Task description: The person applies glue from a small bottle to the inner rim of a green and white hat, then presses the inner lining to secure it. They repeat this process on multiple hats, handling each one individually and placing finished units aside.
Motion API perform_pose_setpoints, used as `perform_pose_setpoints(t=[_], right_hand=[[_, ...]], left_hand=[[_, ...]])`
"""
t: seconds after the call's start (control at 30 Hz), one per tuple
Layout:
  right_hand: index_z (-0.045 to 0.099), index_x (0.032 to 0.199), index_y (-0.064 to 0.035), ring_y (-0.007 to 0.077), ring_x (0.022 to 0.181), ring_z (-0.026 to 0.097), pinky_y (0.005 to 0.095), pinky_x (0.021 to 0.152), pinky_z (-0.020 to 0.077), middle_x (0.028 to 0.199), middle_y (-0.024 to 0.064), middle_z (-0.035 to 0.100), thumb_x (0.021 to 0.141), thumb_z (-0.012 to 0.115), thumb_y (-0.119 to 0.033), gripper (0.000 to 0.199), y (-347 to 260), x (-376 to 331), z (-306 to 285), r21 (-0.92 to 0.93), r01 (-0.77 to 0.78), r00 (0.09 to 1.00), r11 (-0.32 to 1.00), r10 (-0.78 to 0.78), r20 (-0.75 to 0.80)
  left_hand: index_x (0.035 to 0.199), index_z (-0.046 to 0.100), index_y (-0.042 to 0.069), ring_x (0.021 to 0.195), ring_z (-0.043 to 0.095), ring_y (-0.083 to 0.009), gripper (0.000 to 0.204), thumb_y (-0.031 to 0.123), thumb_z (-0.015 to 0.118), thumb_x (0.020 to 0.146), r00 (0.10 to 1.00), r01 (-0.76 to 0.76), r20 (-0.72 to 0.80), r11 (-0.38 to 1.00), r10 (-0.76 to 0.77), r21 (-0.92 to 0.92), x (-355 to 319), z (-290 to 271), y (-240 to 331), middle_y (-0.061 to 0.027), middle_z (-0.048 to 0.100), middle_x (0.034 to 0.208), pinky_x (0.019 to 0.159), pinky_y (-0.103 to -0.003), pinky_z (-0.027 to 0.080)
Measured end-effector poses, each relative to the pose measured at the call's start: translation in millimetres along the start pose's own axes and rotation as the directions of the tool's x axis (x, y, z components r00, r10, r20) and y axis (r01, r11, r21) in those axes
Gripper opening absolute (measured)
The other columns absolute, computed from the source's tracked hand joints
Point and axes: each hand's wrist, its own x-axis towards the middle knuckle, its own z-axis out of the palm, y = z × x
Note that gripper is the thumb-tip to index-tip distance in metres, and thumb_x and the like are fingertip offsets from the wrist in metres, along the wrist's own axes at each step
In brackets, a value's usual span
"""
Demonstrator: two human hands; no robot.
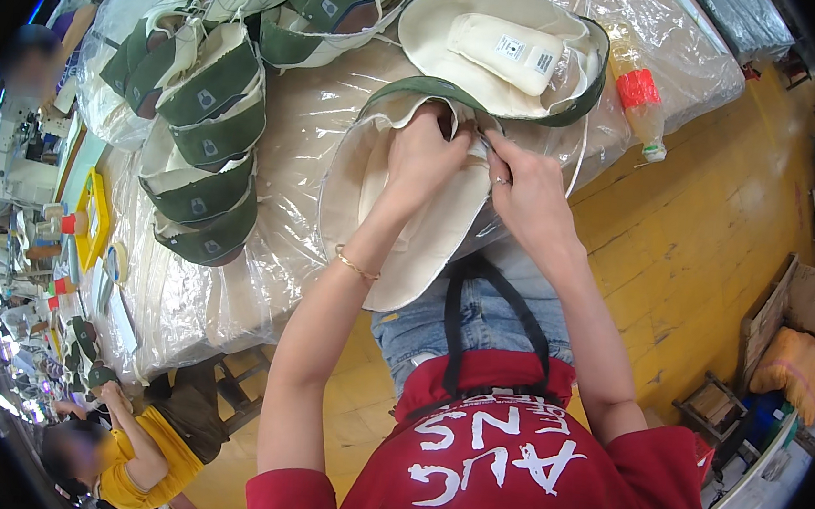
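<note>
A fabric piece that looks like a shoe upper [352,169], cream lining outward with a dark green edge, lies tilted at the table's near edge. My left hand [427,156] reaches into its far end, fingers curled on the fabric, their tips hidden in the folds. Beside it my right hand [530,195] pinches the green edge between thumb and fingers. Just beyond lies a second shoe upper [425,34], lining up, with a padded cream tongue [481,45] bearing a printed label.
Nested green uppers [207,148] stand in stacks at left and far left. Clear plastic sheeting [284,245] covers the table. A bottle with a red label [642,93] lies at the right edge. A yellow tray [94,220] is farther left; a co-worker in yellow [147,459] sits lower left.
</note>
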Motion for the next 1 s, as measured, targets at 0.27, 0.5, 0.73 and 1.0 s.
perform_pose_setpoints(t=[0.27,0.5,0.73,1.0], right_hand=[[0.071,0.099,-0.0016,0.0427,0.075,0.064,0.0498,0.072,0.0519,0.076,0.0256,0.064,0.087,0.057,-0.007,0.018,3.5,15.9,5.3,-0.087,0.081,0.996,0.993,-0.083,-0.022],[0.065,0.084,-0.0043,0.0405,0.071,0.064,0.0502,0.067,0.0514,0.071,0.0217,0.064,0.083,0.059,-0.006,0.006,9.0,14.5,16.7,-0.305,0.066,0.993,0.950,-0.091,-0.069],[0.061,0.081,-0.0043,0.0410,0.070,0.064,0.0516,0.064,0.0496,0.070,0.0203,0.064,0.080,0.059,-0.004,0.003,18.0,10.0,28.7,-0.252,0.057,0.980,0.966,-0.102,-0.168],[0.063,0.078,0.0009,0.0444,0.076,0.063,0.0520,0.070,0.0494,0.075,0.0261,0.063,0.082,0.058,-0.005,0.008,13.0,16.2,18.8,-0.080,-0.029,0.994,0.996,0.020,-0.108]], left_hand=[[0.101,0.065,-0.003,0.082,0.067,-0.0320,0.038,0.029,0.069,0.081,0.999,0.030,0.017,1.000,-0.030,0.000,-1.9,-0.4,1.3,-0.0187,0.069,0.088,0.077,-0.040,0.051],[0.106,0.063,-0.002,0.087,0.067,-0.0360,0.044,0.034,0.069,0.081,0.999,0.025,-0.020,1.000,-0.025,-0.007,-8.4,7.1,2.2,-0.0190,0.069,0.093,0.080,-0.042,0.051],[0.108,0.061,-0.003,0.094,0.066,-0.0389,0.046,0.034,0.068,0.082,0.997,0.050,0.059,0.998,-0.049,-0.022,-8.1,2.7,1.5,-0.0216,0.069,0.099,0.083,-0.043,0.051],[0.113,0.062,0.002,0.103,0.065,-0.0376,0.048,0.038,0.070,0.082,0.993,0.096,0.063,0.994,-0.099,0.051,2.0,-1.6,-3.3,-0.0215,0.068,0.107,0.089,-0.043,0.050]])
